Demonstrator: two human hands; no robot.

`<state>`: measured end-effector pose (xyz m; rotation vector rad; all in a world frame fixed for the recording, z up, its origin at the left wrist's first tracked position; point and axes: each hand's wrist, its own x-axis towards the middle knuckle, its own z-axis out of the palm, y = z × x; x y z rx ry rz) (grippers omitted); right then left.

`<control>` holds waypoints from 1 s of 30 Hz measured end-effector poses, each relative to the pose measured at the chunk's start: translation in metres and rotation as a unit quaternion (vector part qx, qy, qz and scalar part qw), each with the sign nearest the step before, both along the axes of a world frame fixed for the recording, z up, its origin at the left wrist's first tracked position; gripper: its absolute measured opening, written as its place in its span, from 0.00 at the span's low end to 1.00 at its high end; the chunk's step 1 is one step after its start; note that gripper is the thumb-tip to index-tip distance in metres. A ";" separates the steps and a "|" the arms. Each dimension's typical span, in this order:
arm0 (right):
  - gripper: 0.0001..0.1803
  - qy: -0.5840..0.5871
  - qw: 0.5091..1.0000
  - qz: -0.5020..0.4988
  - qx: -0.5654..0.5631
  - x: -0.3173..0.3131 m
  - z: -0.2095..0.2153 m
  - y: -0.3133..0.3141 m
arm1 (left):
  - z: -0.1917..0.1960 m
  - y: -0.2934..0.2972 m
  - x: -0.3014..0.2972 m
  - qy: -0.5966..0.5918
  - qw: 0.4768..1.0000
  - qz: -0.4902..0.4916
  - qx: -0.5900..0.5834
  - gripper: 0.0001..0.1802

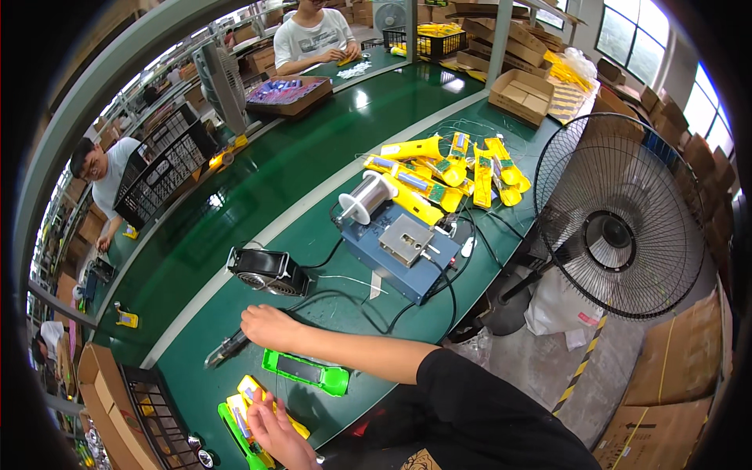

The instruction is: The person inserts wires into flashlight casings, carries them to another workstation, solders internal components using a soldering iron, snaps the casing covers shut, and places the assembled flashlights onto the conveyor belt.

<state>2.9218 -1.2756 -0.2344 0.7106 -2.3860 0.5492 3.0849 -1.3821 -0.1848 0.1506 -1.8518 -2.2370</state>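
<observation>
My right hand [268, 327] is closed round the handle of a soldering iron [227, 348], whose tip points down-left over the green bench. A dark cable runs from it toward a blue soldering station [399, 254] with a solder wire spool [366, 200]. Lower down, my left hand [278, 431] has its fingers loosely apart, beside yellow housings [249, 388] that hold a purple-blue battery part. A bright green housing [235, 435] lies left of that hand. Below my right forearm rests another green housing [307, 371] with a dark inside.
A small black fan [268, 271] stands beyond my right hand. Yellow housings with circuit boards and wires [446, 172] are heaped behind the station. A large floor fan [619, 227] stands at right. Beyond the bench runs a green conveyor [258, 184]; co-workers [313, 41] sit across it.
</observation>
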 end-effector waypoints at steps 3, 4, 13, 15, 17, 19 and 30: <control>0.04 0.022 0.997 -0.044 -0.058 0.008 0.019 0.005 | 0.010 0.022 -0.019 -0.011 0.995 -0.005 0.103 0.12; 0.05 0.031 0.994 -0.046 -0.097 0.015 0.032 0.005 | 0.006 0.021 -0.027 0.001 0.993 -0.003 0.115 0.15; 0.08 0.025 0.986 -0.068 -0.150 0.074 0.069 0.028 | 0.010 0.055 -0.062 0.001 0.988 0.005 0.154 0.13; 0.06 0.019 0.984 -0.082 -0.159 0.082 0.069 0.030 | 0.007 0.057 -0.063 0.005 0.988 0.004 0.156 0.13; 0.06 0.034 0.982 -0.099 -0.159 0.090 0.069 0.027 | 0.004 0.058 -0.064 0.009 0.987 0.006 0.159 0.12; 0.06 0.048 0.980 -0.113 -0.160 0.099 0.075 0.025 | 0.006 0.060 -0.066 0.012 0.992 0.032 0.121 0.12; 0.19 -0.168 0.923 -0.007 -0.346 0.188 0.051 0.012 | 0.011 0.050 -0.065 0.031 0.997 0.054 0.038 0.10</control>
